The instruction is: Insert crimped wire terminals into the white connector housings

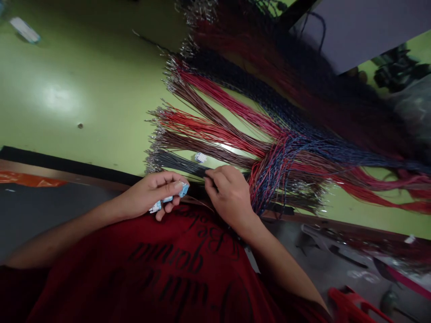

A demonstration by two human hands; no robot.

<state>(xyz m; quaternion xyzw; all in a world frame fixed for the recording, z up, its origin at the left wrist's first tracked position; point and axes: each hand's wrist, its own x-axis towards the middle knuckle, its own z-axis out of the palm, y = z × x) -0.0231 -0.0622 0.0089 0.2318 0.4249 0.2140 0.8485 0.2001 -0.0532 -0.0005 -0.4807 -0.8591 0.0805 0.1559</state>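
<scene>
My left hand [161, 190] is closed around several small light-blue and white plastic connectors [183, 190], in front of the red shirt. To its right, my right hand [227, 190] has its fingers curled together at the edge of a bundle of dark grey wires [182, 162]. What sits between those fingertips is too small to make out. A thin wire shows in the gap between my hands. One white connector block [200, 157] lies on the table just beyond my right hand.
Bundles of red wires [202, 128], brown wires [215, 150] and twisted blue wires [256, 85] spread over the green table [111, 89], metal terminals pointing left. A white object [25, 30] lies far left. Below right is a red plastic object [357, 305].
</scene>
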